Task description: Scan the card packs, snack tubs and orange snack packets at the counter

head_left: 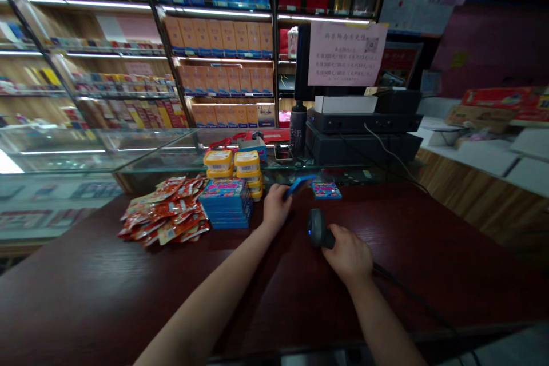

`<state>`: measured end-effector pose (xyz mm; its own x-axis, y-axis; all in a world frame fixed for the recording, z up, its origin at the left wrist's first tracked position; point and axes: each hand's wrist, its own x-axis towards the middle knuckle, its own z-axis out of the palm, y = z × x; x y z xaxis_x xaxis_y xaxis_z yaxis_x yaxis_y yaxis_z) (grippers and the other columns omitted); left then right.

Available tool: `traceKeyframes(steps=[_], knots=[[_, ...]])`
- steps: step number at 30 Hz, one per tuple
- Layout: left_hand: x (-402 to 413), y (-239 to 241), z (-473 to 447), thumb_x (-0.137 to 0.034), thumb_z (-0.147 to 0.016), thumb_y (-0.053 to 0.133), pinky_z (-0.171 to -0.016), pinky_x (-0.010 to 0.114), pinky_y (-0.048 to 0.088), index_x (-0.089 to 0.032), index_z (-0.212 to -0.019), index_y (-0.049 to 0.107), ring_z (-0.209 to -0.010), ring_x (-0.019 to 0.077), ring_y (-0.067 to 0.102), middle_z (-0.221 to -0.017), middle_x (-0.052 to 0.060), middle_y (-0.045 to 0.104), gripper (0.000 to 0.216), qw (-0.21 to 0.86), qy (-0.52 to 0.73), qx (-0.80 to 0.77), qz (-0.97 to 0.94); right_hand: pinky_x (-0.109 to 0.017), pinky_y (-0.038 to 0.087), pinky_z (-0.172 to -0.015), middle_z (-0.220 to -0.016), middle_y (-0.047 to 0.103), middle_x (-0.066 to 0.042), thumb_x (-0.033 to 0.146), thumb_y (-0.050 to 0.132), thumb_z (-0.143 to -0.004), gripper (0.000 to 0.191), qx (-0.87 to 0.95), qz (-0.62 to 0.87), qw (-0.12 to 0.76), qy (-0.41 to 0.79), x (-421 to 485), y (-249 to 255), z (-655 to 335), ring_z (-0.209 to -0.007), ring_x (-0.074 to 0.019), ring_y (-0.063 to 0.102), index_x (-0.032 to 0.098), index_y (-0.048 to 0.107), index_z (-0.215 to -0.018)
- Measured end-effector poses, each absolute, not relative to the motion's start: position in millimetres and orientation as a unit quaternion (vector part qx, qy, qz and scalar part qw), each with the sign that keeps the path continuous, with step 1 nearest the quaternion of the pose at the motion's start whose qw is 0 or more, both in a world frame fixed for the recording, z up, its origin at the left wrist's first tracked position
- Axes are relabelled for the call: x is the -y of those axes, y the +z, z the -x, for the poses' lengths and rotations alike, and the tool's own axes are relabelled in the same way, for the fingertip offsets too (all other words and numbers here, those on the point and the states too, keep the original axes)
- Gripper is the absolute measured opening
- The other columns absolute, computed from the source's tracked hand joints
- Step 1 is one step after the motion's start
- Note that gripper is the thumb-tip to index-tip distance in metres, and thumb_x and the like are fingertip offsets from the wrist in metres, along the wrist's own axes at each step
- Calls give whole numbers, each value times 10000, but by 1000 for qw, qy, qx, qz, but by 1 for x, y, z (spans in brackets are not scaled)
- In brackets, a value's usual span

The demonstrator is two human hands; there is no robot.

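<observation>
L hand [277, 206] pinches blue pkt [299, 185], R hand [349, 254] wrapped round scanner [317, 229]; looks like scan step. Next move needs barcode squared to scanner window; blue stack [226, 203] sits just left

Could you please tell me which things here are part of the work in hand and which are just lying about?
In use: left hand holding a blue pack; right hand holding the scanner; likely the blue stack.
Lying about: red snack packets, yellow tubs, black bottle.

Single head-worn view, forward and down, close over the counter [86, 297].
</observation>
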<state>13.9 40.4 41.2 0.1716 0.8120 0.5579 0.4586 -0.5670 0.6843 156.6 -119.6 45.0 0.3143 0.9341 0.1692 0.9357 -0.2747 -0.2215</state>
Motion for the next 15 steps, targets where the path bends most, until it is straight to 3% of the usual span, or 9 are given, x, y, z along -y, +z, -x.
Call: traceKeyframes(steps=[3, 6, 10, 15], knots=[[-16, 31, -10, -299, -676, 734, -721, 273, 491, -147, -852, 643, -756, 159, 635, -824, 51, 682, 250, 445, 634, -370, -512, -274, 365, -640, -927, 693, -39, 289, 540, -836, 219, 598, 784, 165, -18, 124, 47, -156, -853, -197, 660, 248, 606, -1041], [6, 24, -10, -267, -525, 835, -666, 259, 503, -126, -860, 637, -686, 144, 644, -796, 49, 700, 414, 587, 642, -336, -362, -280, 367, -634, -923, 694, -40, 301, 529, -847, 198, 599, 782, 172, -25, 127, 45, -156, -833, -198, 663, 247, 612, -1019], [20, 20, -5, -144, -406, 877, -692, 297, 551, -129, -846, 627, -681, 146, 661, -766, 18, 692, 506, 621, 661, -327, -265, -284, 388, -656, -941, 698, -46, 290, 560, -828, 218, 602, 778, 173, -36, 128, 42, -155, -847, -206, 666, 238, 613, -1033], [18, 13, 0, -157, -469, 874, -819, 377, 571, -120, -857, 640, -776, 166, 679, -823, 32, 699, 455, 619, 689, -276, -256, -293, 395, -628, -906, 700, -85, 319, 540, -842, 194, 613, 767, 175, -74, 131, 46, -154, -790, -229, 678, 195, 597, -980]])
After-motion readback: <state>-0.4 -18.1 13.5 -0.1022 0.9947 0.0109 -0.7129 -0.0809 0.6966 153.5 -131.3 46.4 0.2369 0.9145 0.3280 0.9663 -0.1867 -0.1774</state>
